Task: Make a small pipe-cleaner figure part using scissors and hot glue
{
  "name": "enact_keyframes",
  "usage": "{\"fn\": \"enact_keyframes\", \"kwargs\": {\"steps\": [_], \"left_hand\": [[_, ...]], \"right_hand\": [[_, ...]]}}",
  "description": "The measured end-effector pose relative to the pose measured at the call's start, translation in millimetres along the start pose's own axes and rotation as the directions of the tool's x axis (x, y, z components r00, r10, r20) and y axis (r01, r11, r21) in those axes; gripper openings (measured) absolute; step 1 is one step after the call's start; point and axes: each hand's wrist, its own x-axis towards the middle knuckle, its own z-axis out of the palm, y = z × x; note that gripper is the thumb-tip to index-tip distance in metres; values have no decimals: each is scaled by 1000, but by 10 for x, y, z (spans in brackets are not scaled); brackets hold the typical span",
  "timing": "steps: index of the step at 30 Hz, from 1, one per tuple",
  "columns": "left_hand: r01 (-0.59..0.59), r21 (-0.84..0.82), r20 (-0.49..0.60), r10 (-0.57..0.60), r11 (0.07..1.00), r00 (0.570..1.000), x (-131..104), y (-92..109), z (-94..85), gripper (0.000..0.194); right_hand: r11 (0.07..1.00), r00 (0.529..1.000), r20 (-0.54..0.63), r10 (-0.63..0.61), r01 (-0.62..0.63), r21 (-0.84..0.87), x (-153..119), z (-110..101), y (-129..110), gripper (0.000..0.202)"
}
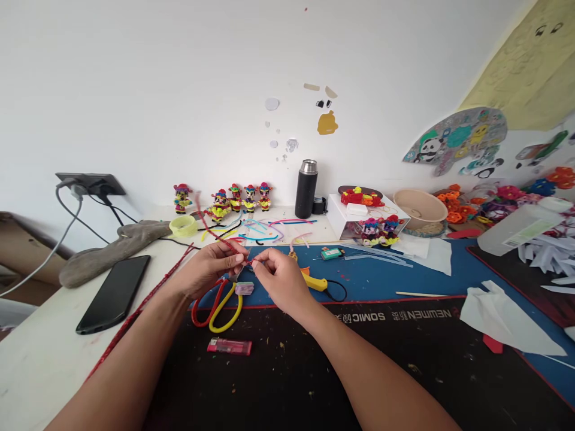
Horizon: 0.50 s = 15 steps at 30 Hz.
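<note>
**Both hands pinch a red pipe cleaner above the scissors**

Head view: the left hand [211,266] and the right hand [281,276] meet over the dark mat [314,371], just behind the scissors [220,302] with red and yellow handles. The fingers of both hands are clenched on a thin red pipe cleaner [215,234]; the fingertips nearly touch at its near end, and the strand runs up and away from the left hand toward the row of small figures [233,197] by the wall. Exactly how the end is bent between the fingertips is too small to tell.

In front of the scissors, nearer the person, a pink lighter [229,346] lies flat on the mat. Left of the scissors, a long red strand [148,299] runs along the white surface [40,359], and beyond it lies a black phone [114,293]. Right of the scissors, partly behind the right hand, rests a yellow-handled tool [314,281]. Well behind the scissors, loose coloured strands [265,230] lie scattered, and a black flask [306,188] stands upright near the wall.
</note>
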Motion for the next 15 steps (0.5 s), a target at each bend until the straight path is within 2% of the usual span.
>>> {"fn": "enact_keyframes", "kwargs": {"steps": [7,13,15], "left_hand": [[-47,131,111,32,990,993,-17,15,-7,29],[-149,166,45,144,975,989,-18,13,40,24],[-153,166,39,149,974,988,-23,18,58,24]], "right_hand": [[1000,1000,-19,3,-2,28,15,-8,-19,16],[990,999,4,45,-45,137,20,-1,15,23],[985,999,6,51,-52,165,23,4,20,23]]}}
